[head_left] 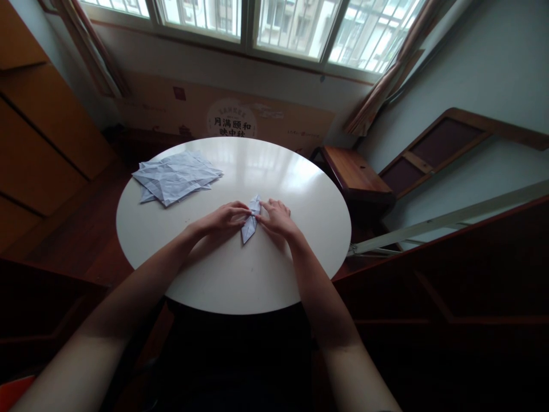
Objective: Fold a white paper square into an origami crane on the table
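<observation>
A narrow piece of folded paper (249, 230), pale and pointed at its near end, lies on the white oval table (223, 274) between my two hands. My left hand (227, 216) pinches its left edge near the middle. From the other side, my right hand (277, 217) grips the right edge, with the thumb at the middle and a fingertip closer to the far end. The fingers partly cover the paper's middle. Farther off to the left rests a pile of creased, unfolded paper sheets (180, 174), touched by neither hand.
Beyond the table a printed banner (283, 117) stands below the barred windows (291, 26). A wooden chair or stool (354, 169) is at the right, near a slanted wooden frame (448, 140) by the wall. Wooden cabinets (47, 120) stand on the left.
</observation>
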`<state>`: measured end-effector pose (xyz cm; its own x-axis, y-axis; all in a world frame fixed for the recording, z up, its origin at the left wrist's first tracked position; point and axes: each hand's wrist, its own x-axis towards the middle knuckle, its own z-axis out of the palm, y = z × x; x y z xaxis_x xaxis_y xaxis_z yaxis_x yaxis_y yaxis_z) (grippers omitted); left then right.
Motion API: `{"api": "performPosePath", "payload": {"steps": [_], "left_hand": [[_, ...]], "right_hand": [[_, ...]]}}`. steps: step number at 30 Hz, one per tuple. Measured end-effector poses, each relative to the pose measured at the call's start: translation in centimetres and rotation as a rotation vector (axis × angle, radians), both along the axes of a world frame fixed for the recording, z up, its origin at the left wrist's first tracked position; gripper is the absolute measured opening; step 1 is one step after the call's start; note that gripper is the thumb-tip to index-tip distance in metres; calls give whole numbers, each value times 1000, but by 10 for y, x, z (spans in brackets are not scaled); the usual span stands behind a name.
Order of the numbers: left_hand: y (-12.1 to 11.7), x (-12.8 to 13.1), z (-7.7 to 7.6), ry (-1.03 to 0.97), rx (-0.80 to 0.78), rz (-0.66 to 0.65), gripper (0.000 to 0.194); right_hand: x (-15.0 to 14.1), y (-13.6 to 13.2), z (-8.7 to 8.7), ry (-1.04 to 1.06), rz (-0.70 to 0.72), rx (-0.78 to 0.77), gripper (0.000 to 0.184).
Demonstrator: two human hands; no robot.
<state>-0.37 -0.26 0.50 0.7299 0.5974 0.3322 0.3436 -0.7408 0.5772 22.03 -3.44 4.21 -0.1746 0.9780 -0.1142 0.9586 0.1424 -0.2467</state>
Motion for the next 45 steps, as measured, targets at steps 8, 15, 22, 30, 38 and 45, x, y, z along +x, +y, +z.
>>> {"api": "performPosePath", "payload": {"steps": [8, 15, 22, 30, 38, 45], "left_hand": [[0, 1, 0, 9, 33, 7, 38], [-1, 1, 1, 7, 28, 15, 36], [-2, 1, 2, 4, 37, 16, 36], [-1, 1, 2, 29, 22, 23, 38], [-2, 1, 2, 20, 19, 18, 38], [-1, 1, 1, 22, 27, 23, 39]], "right_hand": [[0, -1, 1, 14, -10, -3, 62], [1, 0, -1, 10, -3, -5, 62], [1, 0, -1, 12, 3, -4, 61], [0, 0, -1, 13, 0, -7, 61], [0, 0, -1, 0, 2, -1, 61], [0, 0, -1, -1, -1, 1, 61]]}}
